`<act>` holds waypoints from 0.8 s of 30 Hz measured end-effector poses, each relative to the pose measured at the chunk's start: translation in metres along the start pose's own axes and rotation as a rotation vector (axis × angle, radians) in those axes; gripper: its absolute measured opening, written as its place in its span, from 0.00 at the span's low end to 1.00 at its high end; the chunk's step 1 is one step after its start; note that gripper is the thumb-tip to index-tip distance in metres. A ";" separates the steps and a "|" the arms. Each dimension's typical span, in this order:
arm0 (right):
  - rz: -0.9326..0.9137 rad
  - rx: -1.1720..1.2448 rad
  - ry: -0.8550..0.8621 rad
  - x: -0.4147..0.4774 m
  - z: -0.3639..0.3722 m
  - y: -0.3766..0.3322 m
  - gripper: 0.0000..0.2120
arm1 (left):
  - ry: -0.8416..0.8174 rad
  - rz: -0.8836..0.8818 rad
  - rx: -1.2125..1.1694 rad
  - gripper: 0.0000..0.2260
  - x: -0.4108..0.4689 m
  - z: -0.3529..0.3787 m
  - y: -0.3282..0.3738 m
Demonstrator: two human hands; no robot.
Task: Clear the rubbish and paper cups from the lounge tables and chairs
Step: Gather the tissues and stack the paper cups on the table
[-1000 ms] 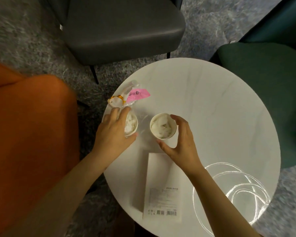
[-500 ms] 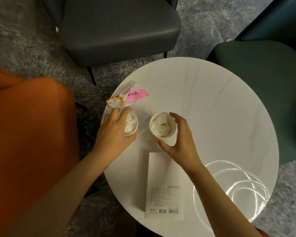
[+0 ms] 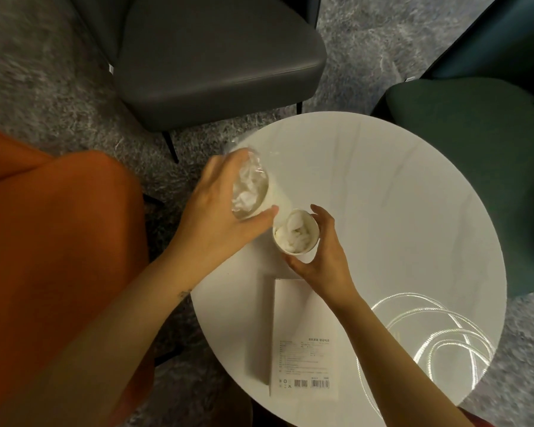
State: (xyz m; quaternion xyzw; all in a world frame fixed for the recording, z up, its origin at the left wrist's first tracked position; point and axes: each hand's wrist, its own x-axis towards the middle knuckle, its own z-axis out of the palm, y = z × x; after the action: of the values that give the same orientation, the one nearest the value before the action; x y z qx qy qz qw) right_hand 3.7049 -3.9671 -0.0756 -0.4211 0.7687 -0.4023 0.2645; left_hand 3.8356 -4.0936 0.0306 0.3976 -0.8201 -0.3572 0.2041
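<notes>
We saw the left hand (image 3: 216, 223) wrapped round a paper cup, the tilted cup (image 3: 276, 195). Its thumb lay along the near side and its fingers curled over the far rim, so the grip was closed on it. The tilted cup leaned with its mouth toward the camera, over the left part of the round white table (image 3: 398, 195). The hand covered its lower edge, and we could not tell whether it touched the tabletop or hung clear. A pale wad (image 3: 247, 192) filled it, tissue or clear film, too blurred for us to decide. A wisp of transparent wrapper (image 3: 244, 149) showed at the fingertips.

The right hand (image 3: 324, 257) was curled round the upright cup (image 3: 280, 245), thumb on the near side and fingers on the far side, holding it. That cup stood on the table just beside the tilted one, stuffed with crumpled white tissue (image 3: 295, 234). Its base was hidden by its own rim and the palm. We could not make out whether the two cups touched.

A white box (image 3: 302, 343) lay flat toward the table's near edge, one corner under the right wrist. Its small print was unreadable apart from a barcode. Bright looping reflections (image 3: 438, 334) glared on the tabletop to the right. The grey chair (image 3: 216, 57), the green chair (image 3: 475, 155) and the orange seat (image 3: 59, 241) were all cut off by the frame.
</notes>
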 end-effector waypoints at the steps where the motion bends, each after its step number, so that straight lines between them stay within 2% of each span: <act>1: 0.003 0.014 -0.002 0.000 0.000 -0.001 0.42 | -0.026 0.019 0.001 0.32 0.001 0.002 0.006; 8: 0.029 0.161 0.016 0.003 0.002 -0.003 0.38 | -0.230 0.103 0.118 0.30 -0.003 0.042 0.012; 14: -0.031 0.193 0.050 0.003 0.003 -0.003 0.37 | -0.257 0.186 0.333 0.28 -0.002 0.064 0.007; 17: -0.061 0.190 0.085 0.001 0.004 0.001 0.43 | -0.268 0.214 0.477 0.25 -0.001 0.078 0.011; 20: -0.108 0.147 0.099 0.004 0.005 0.003 0.46 | -0.229 0.253 0.513 0.23 -0.004 0.084 0.005; 24: -0.115 0.166 0.072 0.004 0.003 0.002 0.42 | -0.270 0.284 0.552 0.26 -0.005 0.083 -0.003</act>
State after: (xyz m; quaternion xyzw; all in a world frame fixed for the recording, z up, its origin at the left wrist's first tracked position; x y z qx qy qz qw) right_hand 3.7044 -3.9710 -0.0791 -0.4262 0.7164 -0.4940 0.2472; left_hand 3.7887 -4.0563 -0.0266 0.2686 -0.9528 -0.1390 0.0260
